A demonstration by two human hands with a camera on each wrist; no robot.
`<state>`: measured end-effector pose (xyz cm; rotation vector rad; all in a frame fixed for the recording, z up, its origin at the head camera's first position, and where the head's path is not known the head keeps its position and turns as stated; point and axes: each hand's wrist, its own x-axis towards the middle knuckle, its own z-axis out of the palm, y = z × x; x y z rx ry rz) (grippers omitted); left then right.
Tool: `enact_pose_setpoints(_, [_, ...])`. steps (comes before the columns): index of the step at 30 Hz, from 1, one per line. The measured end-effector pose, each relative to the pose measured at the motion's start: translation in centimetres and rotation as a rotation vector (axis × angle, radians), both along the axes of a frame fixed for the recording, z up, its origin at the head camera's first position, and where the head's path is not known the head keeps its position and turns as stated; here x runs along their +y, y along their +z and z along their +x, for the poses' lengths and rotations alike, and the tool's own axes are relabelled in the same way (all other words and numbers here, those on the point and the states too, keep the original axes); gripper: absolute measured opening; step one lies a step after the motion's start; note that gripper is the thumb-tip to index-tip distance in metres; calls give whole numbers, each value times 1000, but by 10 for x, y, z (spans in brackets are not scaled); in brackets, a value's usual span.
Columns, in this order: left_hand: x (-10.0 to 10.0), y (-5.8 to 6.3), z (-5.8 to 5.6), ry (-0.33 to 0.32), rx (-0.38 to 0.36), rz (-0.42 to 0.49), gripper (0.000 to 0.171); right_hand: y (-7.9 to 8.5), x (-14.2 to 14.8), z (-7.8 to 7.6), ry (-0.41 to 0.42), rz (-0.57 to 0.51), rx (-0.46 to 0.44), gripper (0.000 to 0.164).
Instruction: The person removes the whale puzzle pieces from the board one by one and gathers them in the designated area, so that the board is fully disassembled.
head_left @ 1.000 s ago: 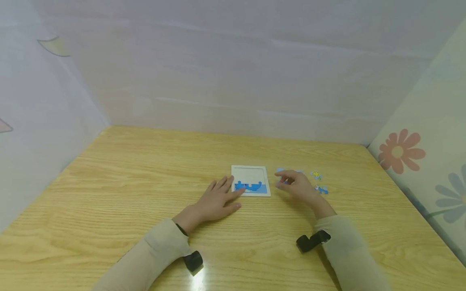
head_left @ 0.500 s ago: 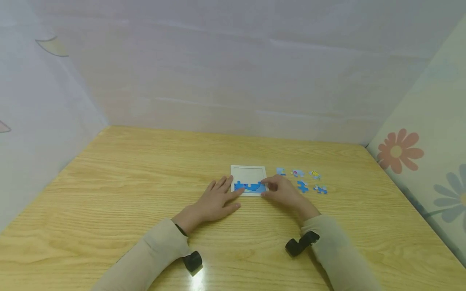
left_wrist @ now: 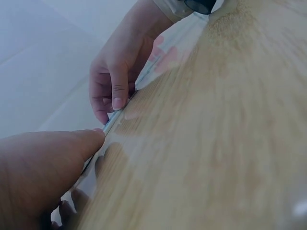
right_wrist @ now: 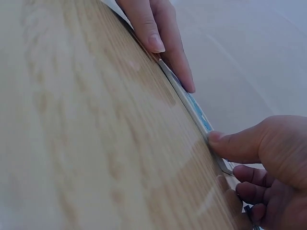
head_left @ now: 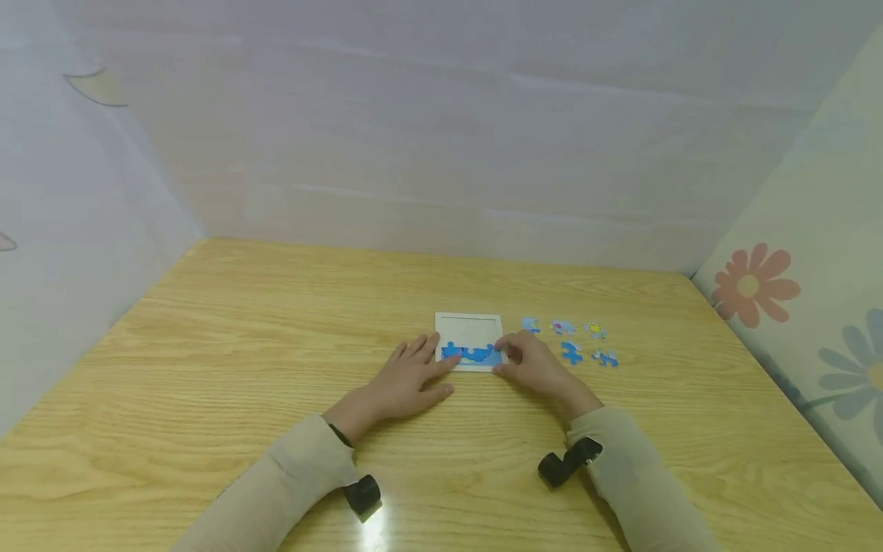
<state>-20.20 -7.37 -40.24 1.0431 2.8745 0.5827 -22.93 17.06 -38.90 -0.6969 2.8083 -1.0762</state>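
A white square puzzle frame (head_left: 467, 316) lies flat on the wooden table, with joined blue puzzle pieces (head_left: 476, 355) along its near side. My left hand (head_left: 403, 379) rests on the frame's left side, fingers spread and nearly straight, the forefinger over the blue pieces. At the near right corner my right hand (head_left: 538, 368) grips the frame between thumb and curled forefinger; the fingers hide that corner. In the right wrist view the right thumb (right_wrist: 235, 146) touches the frame's near edge. The left wrist view shows the right hand (left_wrist: 117, 72) bent down over the frame.
To the right of the frame lie several loose pieces: a pale blue piece (head_left: 530, 325), one with a pink spot (head_left: 562, 327), one with a yellow sun (head_left: 595, 330), a blue piece (head_left: 571, 353) and a blue-and-white piece (head_left: 605, 358). Pale cloth walls surround the table (head_left: 310, 307).
My right hand has moved left from the loose pieces to the frame's near right corner, then stayed there. My left hand keeps its place on the frame.
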Motion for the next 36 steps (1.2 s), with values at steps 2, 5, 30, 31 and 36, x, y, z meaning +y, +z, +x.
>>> enact_pose_setpoints(2, [0,1,0,1,-8,6,50,-1,0,-1,-2,-5,-2,29])
enact_pose_setpoints(5, [-1,2,0,-1,-14,16,50,-1,-1,-2,-9,-8,-6,28])
enact_pose_setpoints(30, [16,3,11,-155,116,-126,56,0,-2,-1,-29,8,-7,32])
enact_pose_setpoints(31, [17,3,11,-155,115,-126,56,0,-2,0,-35,2,-12,33])
enact_pose_setpoints(36, [17,3,11,-154,103,-120,56,0,-3,0,-58,-26,-36,34])
